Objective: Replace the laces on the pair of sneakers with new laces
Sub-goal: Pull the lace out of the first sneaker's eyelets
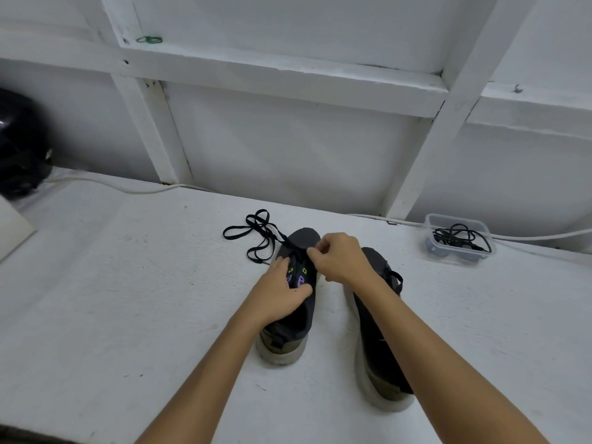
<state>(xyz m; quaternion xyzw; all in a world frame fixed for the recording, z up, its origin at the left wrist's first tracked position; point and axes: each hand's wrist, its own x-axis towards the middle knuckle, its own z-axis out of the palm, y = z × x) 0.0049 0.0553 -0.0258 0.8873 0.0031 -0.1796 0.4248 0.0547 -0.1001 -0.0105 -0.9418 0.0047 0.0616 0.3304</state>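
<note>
The left sneaker (298, 277) stands on the white table (128, 299) with its toe pointing away from me, and the right sneaker (381, 331) stands just beside it, partly under my right forearm. The black lace (256, 232) I am working runs out of the left sneaker's front eyelets and lies in loose loops on the table beyond the toe. I judge it light, flat and limp: it will not push through anything by itself, so the place to take it is close to the eyelet or at the stiff tip, where it cannot buckle. The sneaker looks soft in the upper and light enough to slide, so it needs steadying.

My left hand (282, 290) lies over the tongue and collar, fingers spread and nearly straight, pressing the sneaker down. My right hand (339, 257) has its fingers curled in, thumb and forefinger drawn together on the lace at the upper eyelets. A clear plastic box (461, 238) holding more black laces sits well apart on the right
</note>
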